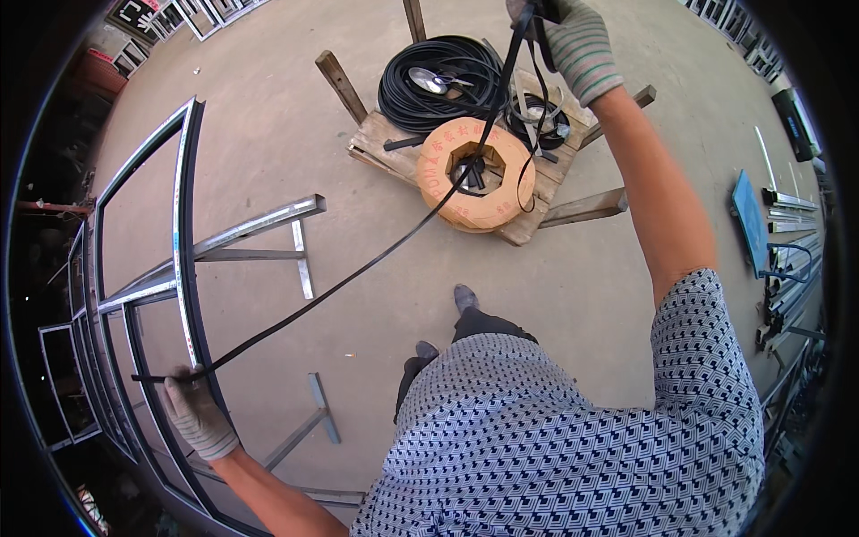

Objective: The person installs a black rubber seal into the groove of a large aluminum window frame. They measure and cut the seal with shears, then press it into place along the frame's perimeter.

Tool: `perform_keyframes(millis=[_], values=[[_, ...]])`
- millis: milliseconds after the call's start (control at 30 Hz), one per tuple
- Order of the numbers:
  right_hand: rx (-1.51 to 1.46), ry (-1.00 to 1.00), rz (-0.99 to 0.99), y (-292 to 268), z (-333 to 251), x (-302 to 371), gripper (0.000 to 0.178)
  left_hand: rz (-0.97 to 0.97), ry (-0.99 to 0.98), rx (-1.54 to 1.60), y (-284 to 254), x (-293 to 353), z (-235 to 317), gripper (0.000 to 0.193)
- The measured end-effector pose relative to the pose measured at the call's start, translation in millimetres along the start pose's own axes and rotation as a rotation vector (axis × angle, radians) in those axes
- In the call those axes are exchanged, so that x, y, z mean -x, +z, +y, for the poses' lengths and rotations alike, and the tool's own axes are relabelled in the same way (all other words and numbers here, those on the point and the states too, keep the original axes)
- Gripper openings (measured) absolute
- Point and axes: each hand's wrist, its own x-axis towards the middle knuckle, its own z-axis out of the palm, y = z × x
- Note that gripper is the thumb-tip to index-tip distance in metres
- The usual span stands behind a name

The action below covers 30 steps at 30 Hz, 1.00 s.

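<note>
A long black rubber sealing strip (385, 254) runs diagonally between my two hands. My left hand (199, 419), in a striped knit glove, pinches it near its free end, beside the dark-edged metal frame (184, 233). At the upper right my right hand (580, 52), gloved too, is raised and closed around the strip; part of the strip hangs in a loop below it. Under the strip lies a round cardboard reel (432, 179) with an eight-sided hole. Behind that sits a large coil of black strip (401, 94) with scissors (455, 80) on it.
The reel and coils rest on an upturned wooden stool or small table (371, 136) with legs sticking out. Metal trestles (268, 217) hold up the frame on the left. At far right are a blue board (747, 219) and stacked metal profiles (787, 268).
</note>
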Motion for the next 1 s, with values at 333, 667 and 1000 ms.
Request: perform_keyframes(millis=[333, 667, 1000], values=[[-0.112, -0.471, -0.408, 99.9, -138.2, 28.5, 0.036, -0.616, 0.036, -0.084, 288.0, -36.9, 31.4, 0.026], [0.192, -0.284, -0.441, 112.3, -40.7, 22.4, 0.029, -0.527, 0.031, 0.135, 239.1, -49.8, 40.6, 0.027], [0.544, 0.409, -0.17, -24.0, 206.6, -30.9, 0.032, -0.36, -0.132, 0.11, 165.6, -7.6, -14.4, 0.03]])
